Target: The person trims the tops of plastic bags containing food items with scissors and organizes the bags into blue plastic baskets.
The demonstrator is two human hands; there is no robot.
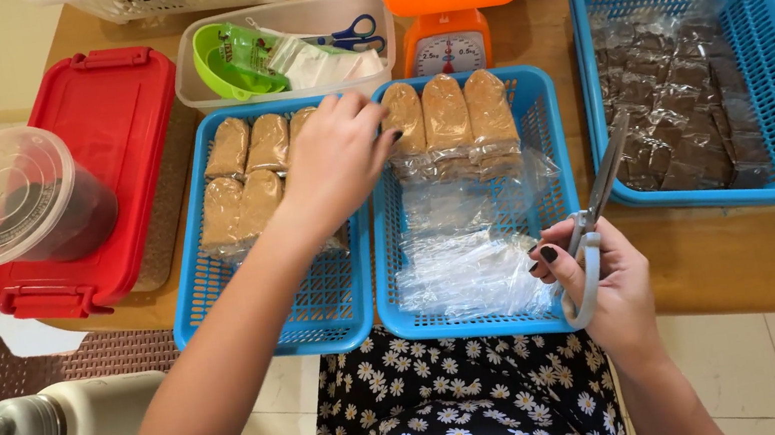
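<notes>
Crowded wooden table [716, 252], left hand [334, 159] grip resting on packets [241, 182], right hand [604, 283] clamped on scissors [598, 208]

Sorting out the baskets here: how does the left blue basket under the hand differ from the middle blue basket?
The left basket holds tan packets in two rows; the middle basket holds one row of three. The middle basket also holds clear empty bags; the left basket shows none. The left hand reaches over the left basket. Both are blue mesh and rectangular.
</notes>
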